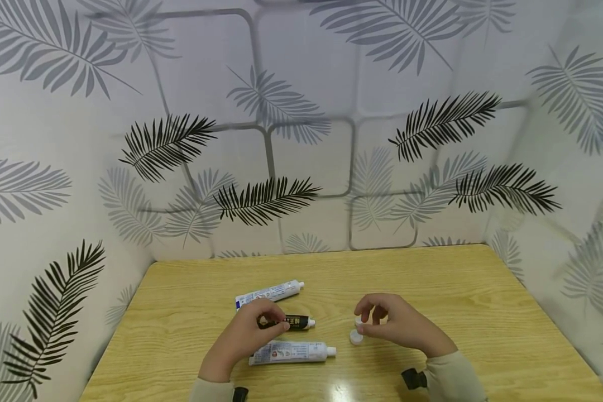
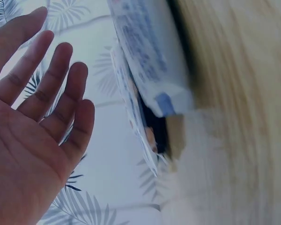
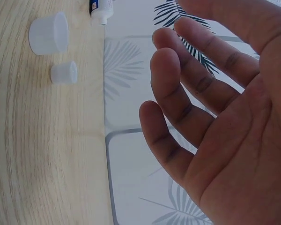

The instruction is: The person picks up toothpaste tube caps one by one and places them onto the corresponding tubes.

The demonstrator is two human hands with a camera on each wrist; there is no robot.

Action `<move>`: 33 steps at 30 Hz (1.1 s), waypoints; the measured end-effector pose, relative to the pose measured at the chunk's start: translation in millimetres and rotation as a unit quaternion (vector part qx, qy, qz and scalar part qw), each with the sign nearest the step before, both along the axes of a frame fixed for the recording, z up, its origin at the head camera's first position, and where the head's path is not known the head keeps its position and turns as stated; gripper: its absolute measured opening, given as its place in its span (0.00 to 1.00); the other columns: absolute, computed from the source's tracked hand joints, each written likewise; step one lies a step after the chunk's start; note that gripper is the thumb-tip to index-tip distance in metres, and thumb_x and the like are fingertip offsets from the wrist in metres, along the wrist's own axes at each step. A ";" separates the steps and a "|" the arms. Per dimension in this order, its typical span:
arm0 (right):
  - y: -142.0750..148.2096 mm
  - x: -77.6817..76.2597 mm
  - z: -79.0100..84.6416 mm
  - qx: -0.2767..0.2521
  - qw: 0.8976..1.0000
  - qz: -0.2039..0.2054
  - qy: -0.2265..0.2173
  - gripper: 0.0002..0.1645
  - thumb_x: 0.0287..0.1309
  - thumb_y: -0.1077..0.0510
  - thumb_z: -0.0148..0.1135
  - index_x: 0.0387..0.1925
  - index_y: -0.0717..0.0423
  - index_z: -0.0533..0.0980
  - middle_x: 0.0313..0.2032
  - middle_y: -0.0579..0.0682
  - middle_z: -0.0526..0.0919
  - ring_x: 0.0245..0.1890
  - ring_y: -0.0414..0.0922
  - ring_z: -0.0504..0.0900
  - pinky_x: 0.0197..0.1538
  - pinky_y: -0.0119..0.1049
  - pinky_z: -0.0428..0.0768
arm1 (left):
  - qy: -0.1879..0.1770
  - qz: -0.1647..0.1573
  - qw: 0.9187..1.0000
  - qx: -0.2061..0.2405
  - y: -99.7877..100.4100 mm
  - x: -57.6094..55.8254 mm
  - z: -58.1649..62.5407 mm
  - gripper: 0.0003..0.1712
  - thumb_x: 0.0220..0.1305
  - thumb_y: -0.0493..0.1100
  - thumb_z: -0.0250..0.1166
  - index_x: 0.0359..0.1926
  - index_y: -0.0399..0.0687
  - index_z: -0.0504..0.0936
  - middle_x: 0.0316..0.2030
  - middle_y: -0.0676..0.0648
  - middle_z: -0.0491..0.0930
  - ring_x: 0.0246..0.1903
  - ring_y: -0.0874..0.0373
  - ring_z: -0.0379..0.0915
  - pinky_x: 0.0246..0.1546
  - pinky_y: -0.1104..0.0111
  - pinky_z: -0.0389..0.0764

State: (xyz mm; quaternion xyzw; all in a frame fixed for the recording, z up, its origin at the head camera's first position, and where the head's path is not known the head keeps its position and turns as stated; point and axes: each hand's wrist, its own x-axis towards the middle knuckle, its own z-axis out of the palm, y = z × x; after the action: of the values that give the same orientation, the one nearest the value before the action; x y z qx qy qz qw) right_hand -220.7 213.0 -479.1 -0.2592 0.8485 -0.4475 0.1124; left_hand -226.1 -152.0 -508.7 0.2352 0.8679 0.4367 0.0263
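Head view: yellow wood-grain table (image 1: pixel 432 279) underneath. Left hand (image 1: pixel 248 330) and right hand (image 1: pixel 396 322), fingers loosely bent, grip nothing. White printed near tube (image 1: pixel 292 352), white printed far tube (image 1: pixel 272 292), slim black tube (image 1: pixel 297 322) between — laid flat by left hand, nozzles rightward, presumably facing two round white plastic caps (image 3: pixel 48 33) by right hand — upright, so likely won't roll.

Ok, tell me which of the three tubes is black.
It's the middle tube, lying between the far white tube and the near white tube; it alone has a black body.
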 end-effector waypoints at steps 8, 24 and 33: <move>5.5 -1.6 -2.8 0.008 1.000 0.010 -0.001 0.08 0.68 0.56 0.73 0.45 0.50 0.83 0.44 0.58 0.85 0.35 0.42 0.81 0.39 0.37 0.82 | 0.007 0.033 0.999 0.019 -8.8 -4.0 -7.9 0.10 0.68 0.44 0.75 0.49 0.54 0.88 0.47 0.50 0.86 0.49 0.48 0.82 0.54 0.50 0.83; 21.9 -9.1 -13.1 0.047 0.999 0.010 -0.013 0.12 0.64 0.58 0.75 0.45 0.58 0.84 0.40 0.57 0.85 0.34 0.43 0.82 0.41 0.35 0.82 | -0.025 0.044 0.999 -0.003 -13.8 -5.0 -13.4 0.20 0.69 0.45 0.75 0.58 0.47 0.86 0.58 0.48 0.83 0.62 0.46 0.78 0.61 0.47 0.81; 27.1 -13.2 -21.2 0.066 0.997 -0.004 -0.039 0.12 0.63 0.57 0.76 0.45 0.58 0.84 0.38 0.51 0.84 0.34 0.47 0.81 0.35 0.35 0.80 | -0.037 0.036 0.998 -0.019 -16.4 -6.4 -14.9 0.22 0.70 0.48 0.74 0.61 0.47 0.85 0.62 0.45 0.82 0.66 0.43 0.76 0.63 0.47 0.80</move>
State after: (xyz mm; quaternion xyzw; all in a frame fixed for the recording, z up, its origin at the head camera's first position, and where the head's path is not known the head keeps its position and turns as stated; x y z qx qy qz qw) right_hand -234.0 240.1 -500.3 -0.2300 0.8722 -0.4009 0.1601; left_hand -232.5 -168.4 -523.6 0.1867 0.8825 0.4290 0.0476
